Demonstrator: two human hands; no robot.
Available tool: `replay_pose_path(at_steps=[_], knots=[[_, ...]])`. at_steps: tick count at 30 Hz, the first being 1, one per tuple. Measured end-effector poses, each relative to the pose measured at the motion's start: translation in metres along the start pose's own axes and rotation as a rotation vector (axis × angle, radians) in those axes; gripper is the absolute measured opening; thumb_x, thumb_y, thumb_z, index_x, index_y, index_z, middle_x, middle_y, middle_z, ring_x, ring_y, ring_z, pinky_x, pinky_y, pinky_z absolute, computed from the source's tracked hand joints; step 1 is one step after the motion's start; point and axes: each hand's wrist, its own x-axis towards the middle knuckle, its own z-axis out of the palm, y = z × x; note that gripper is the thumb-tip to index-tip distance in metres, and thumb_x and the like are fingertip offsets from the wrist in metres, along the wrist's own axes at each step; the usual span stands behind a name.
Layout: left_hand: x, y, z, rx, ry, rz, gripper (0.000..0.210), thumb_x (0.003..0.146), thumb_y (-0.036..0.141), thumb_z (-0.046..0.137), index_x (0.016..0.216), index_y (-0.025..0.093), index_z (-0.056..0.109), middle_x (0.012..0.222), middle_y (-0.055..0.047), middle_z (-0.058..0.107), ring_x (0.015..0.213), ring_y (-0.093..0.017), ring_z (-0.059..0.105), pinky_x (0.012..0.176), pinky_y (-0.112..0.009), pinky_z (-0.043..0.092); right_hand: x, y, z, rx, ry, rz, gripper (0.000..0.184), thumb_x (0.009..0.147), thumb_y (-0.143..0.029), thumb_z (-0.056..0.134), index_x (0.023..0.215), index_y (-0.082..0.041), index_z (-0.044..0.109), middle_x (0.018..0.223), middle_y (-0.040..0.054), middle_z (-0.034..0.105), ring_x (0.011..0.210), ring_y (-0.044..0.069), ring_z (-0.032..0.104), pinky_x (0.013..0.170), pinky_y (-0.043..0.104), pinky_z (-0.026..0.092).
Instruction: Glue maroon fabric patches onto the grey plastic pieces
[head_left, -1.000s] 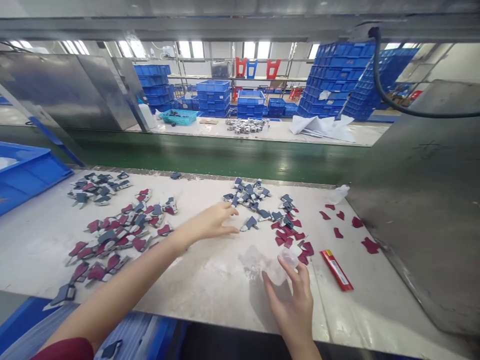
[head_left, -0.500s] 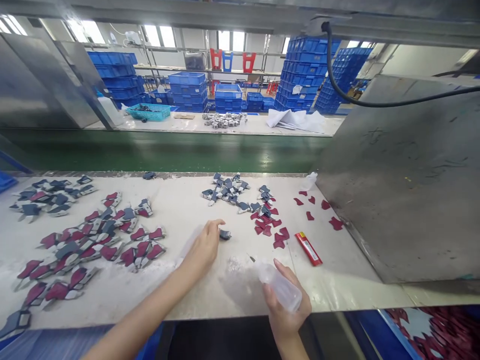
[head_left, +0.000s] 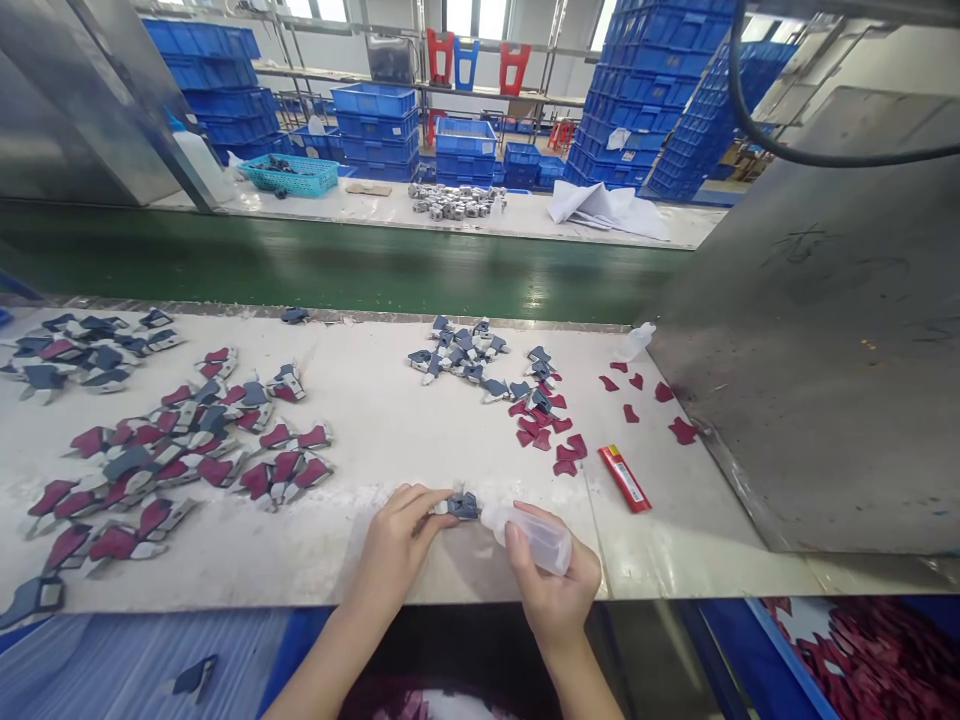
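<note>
My left hand (head_left: 401,535) pinches a small dark blue and grey plastic part (head_left: 463,505) just above the table's front area. My right hand (head_left: 559,580) is wrapped round a clear squeeze bottle (head_left: 538,540), tilted with its nozzle toward that part; whether the tip touches it I cannot tell. Beyond my hands lies a pile of similar blue and grey parts (head_left: 469,350). Loose dark red flat pieces (head_left: 540,435) lie right of the pile. On the left is a large group of parts with red or blue faces (head_left: 180,440).
A red and yellow packet (head_left: 624,480) lies right of my hands. A metal panel (head_left: 825,330) bounds the right side. Behind the table runs a green strip (head_left: 420,265). A blue bin of red pieces (head_left: 795,650) stands low at right, and stacked blue crates (head_left: 375,130) stand behind.
My left hand has moved nearer with the blue and grey part, toward the bottle. The bottle in my right hand has shifted slightly up and left. The view has tilted down.
</note>
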Motion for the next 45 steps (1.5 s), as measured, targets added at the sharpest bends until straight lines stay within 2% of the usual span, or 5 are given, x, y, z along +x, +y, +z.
replay_pose_path(at_steps=[20,32,37,42,45], knots=[[-0.0027,-0.0017,0.0014,-0.018,0.042,0.025,0.016,0.088,0.028,0.065,0.1,0.022,0.074,0.084,-0.005,0.073,0.08,-0.022,0.066,0.071,-0.034,0.055,-0.0019,0.0008,0.0036,-0.041,0.054,0.009,0.018,0.083,-0.026,0.069,0.095,-0.013,0.073,0.085,0.0095,0.076,0.072,0.024,0.074,0.063,0.031,0.061],[-0.0067,0.0017,0.004,0.014,0.088,0.013,0.013,0.088,0.027,0.065,0.096,0.022,0.073,0.084,-0.006,0.072,0.08,-0.023,0.066,0.071,-0.035,0.054,-0.0058,0.0024,0.001,-0.024,0.121,-0.028,0.011,0.084,-0.022,0.068,0.09,-0.014,0.073,0.08,0.0077,0.075,0.069,0.022,0.073,0.061,0.03,0.06],[-0.009,-0.0016,0.0074,0.017,0.092,-0.001,0.014,0.089,0.027,0.064,0.095,0.019,0.073,0.082,-0.006,0.071,0.079,-0.023,0.064,0.07,-0.034,0.053,-0.0051,0.0006,-0.0003,0.033,0.158,0.017,0.011,0.083,-0.024,0.068,0.082,-0.015,0.073,0.074,0.0062,0.074,0.063,0.021,0.071,0.056,0.028,0.058],[-0.01,-0.006,0.0087,-0.016,0.088,-0.001,0.016,0.087,0.025,0.066,0.099,0.018,0.074,0.083,-0.005,0.071,0.079,-0.022,0.063,0.07,-0.033,0.052,-0.0065,-0.0005,0.0027,0.06,0.256,0.103,0.014,0.081,-0.027,0.072,0.086,-0.015,0.075,0.076,0.0065,0.075,0.065,0.022,0.072,0.058,0.027,0.059],[-0.0092,-0.0061,0.0082,-0.048,0.081,-0.015,0.016,0.087,0.022,0.066,0.101,0.018,0.074,0.085,-0.005,0.071,0.082,-0.022,0.063,0.073,-0.033,0.052,-0.0068,-0.0036,0.0085,0.07,0.189,0.117,0.016,0.079,-0.03,0.073,0.086,-0.015,0.075,0.075,0.007,0.076,0.064,0.022,0.073,0.056,0.026,0.059]])
